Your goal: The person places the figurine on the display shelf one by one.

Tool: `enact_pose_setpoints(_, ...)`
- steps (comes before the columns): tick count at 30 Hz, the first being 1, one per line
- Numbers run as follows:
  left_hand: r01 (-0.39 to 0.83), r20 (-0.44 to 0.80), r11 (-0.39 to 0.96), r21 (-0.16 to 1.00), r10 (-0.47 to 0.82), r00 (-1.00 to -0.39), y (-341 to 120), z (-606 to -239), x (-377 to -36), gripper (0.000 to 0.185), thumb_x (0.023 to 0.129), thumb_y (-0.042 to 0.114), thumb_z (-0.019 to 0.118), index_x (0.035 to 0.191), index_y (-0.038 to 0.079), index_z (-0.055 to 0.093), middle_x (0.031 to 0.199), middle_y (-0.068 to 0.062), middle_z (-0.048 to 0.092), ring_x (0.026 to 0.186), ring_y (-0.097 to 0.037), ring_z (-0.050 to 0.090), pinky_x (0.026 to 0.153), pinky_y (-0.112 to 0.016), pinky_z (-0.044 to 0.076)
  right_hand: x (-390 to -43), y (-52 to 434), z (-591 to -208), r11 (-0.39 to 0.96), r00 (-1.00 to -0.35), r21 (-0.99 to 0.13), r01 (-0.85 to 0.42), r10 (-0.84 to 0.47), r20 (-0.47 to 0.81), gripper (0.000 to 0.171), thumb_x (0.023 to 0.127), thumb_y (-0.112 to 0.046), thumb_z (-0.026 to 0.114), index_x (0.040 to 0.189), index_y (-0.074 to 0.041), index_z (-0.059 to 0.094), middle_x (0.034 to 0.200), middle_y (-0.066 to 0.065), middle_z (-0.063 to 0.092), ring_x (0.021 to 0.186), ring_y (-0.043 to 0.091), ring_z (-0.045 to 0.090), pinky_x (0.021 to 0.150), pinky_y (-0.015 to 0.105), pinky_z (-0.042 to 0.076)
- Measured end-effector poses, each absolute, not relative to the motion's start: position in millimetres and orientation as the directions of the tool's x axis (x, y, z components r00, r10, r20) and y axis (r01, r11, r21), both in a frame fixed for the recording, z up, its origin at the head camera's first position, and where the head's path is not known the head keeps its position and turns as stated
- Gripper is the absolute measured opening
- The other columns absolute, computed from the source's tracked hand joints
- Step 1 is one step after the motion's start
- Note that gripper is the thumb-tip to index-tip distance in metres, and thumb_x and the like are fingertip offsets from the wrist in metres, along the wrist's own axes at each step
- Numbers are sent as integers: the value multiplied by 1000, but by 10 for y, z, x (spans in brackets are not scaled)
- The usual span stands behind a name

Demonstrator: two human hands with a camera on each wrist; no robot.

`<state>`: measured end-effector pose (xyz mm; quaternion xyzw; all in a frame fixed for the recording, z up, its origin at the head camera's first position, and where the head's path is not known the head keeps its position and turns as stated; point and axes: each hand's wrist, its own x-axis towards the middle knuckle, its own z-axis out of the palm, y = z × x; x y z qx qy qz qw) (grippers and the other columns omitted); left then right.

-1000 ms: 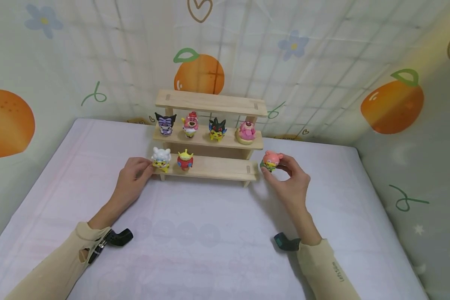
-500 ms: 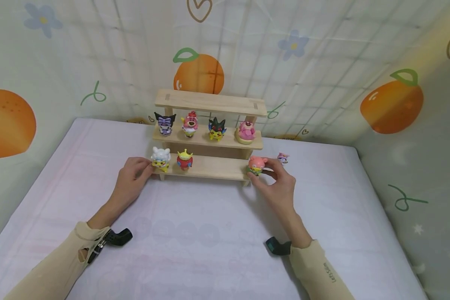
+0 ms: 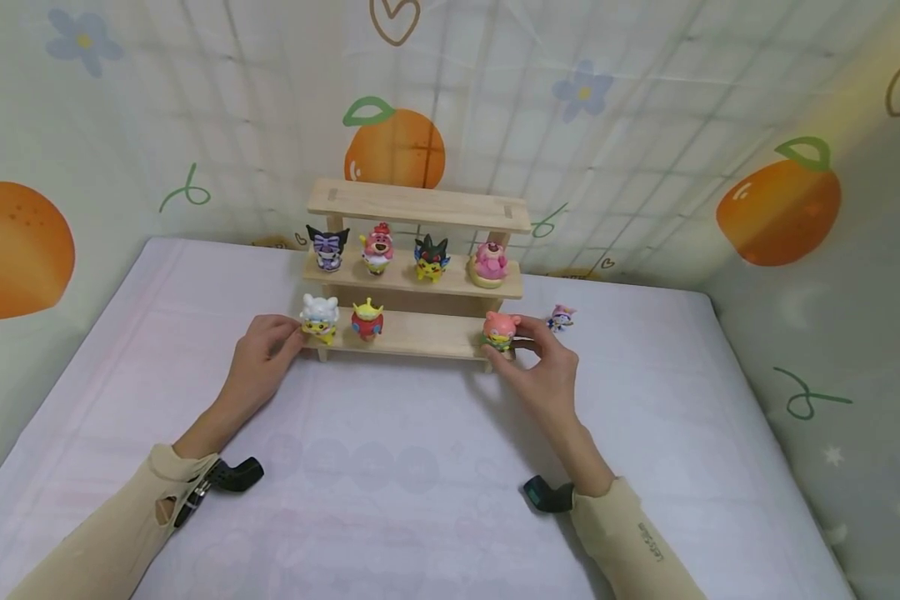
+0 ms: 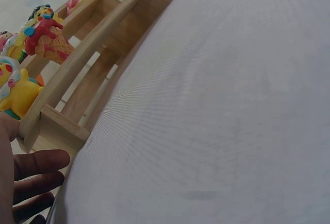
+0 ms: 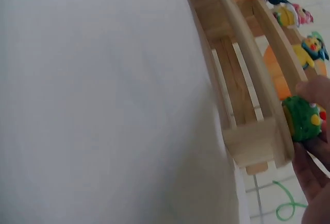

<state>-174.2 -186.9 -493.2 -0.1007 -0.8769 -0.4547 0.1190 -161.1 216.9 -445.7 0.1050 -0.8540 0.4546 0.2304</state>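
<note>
My right hand (image 3: 543, 362) pinches a toy figurine (image 3: 501, 327) with a pink eared hood, yellow face and green lower body. It is over the right end of the lowest step of a wooden tiered display shelf (image 3: 427, 335); the right wrist view shows its green back right at the board. My left hand (image 3: 266, 346) touches the left end of that step, its fingers extended downward in the left wrist view. Beside it stands a yellow figurine in a white fluffy hood (image 3: 320, 319), then a red-suited figurine with a yellow three-pointed top (image 3: 367, 321).
On the middle step stand a purple-and-black figurine (image 3: 327, 250), a pink bear in a red hat (image 3: 377, 250), a black-eared yellow figurine (image 3: 431, 258) and a pink bear on a round base (image 3: 489, 265). A small pink-and-purple figurine (image 3: 561, 317) stands on the white-covered table (image 3: 390, 500).
My right hand has carried the pink-hooded figurine leftward from beside the shelf to over its lowest step. The small figurine behind that hand has come into view. My left hand stays at the shelf's end.
</note>
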Motion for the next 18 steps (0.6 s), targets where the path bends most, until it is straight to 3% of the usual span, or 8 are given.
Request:
enact_pose_setpoints(12, 298, 320, 560, 773, 61, -945, -1877, -4937, -1738, 26, 105, 15, 60, 102, -3, 77, 121, -19, 67, 125, -36, 55, 106, -53, 40, -1621, 1974, -4480, 562, -888, -730, -389, -17, 459, 51, 81, -21, 94, 124, -7, 71, 117, 6, 78, 97, 18, 75, 89, 27, 59)
enact_pose_setpoints(18, 294, 311, 550, 782, 64, -948, -1869, -4955, -1739, 27, 106, 16, 59, 104, -4, 77, 122, -20, 67, 125, -36, 54, 106, -55, 40, -1636, 1878, -4491, 558, -889, -728, -398, -38, 457, 50, 82, -22, 93, 125, -7, 71, 118, 8, 78, 100, 22, 75, 91, 37, 59)
